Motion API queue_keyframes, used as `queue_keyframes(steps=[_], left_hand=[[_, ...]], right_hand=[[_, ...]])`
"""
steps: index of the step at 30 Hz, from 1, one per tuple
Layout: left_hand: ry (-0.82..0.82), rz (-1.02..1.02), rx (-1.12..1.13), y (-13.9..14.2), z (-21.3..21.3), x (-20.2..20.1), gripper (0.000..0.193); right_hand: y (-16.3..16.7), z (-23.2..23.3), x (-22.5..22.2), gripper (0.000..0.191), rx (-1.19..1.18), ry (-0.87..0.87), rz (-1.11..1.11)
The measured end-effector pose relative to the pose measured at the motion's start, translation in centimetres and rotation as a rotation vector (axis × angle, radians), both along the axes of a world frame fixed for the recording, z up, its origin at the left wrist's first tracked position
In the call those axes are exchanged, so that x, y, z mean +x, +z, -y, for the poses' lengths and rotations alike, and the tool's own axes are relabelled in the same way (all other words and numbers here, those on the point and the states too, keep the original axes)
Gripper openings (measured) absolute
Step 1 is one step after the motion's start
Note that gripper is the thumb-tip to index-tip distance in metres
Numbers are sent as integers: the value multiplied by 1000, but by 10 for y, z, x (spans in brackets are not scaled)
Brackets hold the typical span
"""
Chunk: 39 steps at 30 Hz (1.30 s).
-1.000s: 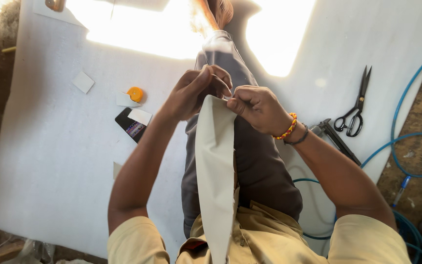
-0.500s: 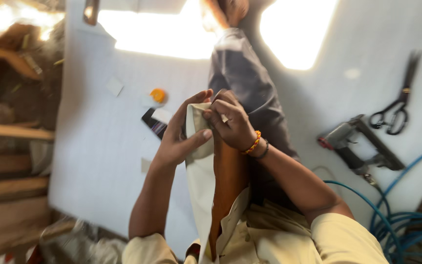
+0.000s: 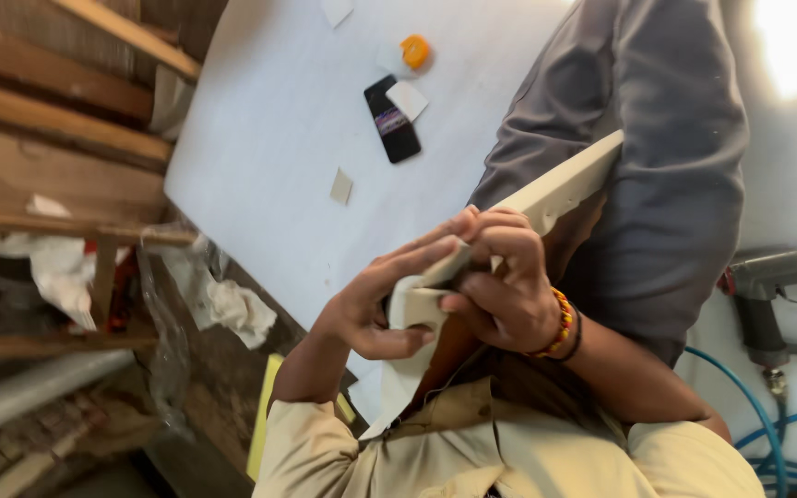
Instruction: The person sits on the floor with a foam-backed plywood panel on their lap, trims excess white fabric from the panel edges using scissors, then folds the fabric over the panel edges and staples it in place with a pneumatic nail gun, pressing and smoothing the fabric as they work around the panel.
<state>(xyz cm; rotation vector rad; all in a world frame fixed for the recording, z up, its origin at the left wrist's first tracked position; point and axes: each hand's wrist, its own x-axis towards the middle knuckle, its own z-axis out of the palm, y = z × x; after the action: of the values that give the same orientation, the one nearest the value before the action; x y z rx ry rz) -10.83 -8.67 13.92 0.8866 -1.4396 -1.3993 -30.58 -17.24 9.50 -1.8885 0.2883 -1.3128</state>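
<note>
Cream-coloured fabric strip (image 3: 546, 195) sits near us, above the white desk (image 3: 269, 138), pinched at its folded end: our left hand (image 3: 371, 309) cups it with fingers half open, our right hand (image 3: 500, 286) curled shut on it. We should keep the fold taut.

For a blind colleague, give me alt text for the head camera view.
Both hands, left hand and right hand, pinch a cream fabric strip above grey cloth on a white table. A black phone lies farther off, a nail gun at right.
</note>
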Motion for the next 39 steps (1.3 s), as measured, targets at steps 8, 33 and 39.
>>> queue_keyframes(steps=[8,33,39], left_hand=[[8,69,-100,23,3,-20,83],[-243,-235,-202,1,69,-19,39],[-549,-223,-269,4,93,-12,26]], right_hand=[[33,5,-24,31,-51,79,-58],[138,-2,-55,31,501,471,-748],[128,2,-64,31,566,530,-709]])
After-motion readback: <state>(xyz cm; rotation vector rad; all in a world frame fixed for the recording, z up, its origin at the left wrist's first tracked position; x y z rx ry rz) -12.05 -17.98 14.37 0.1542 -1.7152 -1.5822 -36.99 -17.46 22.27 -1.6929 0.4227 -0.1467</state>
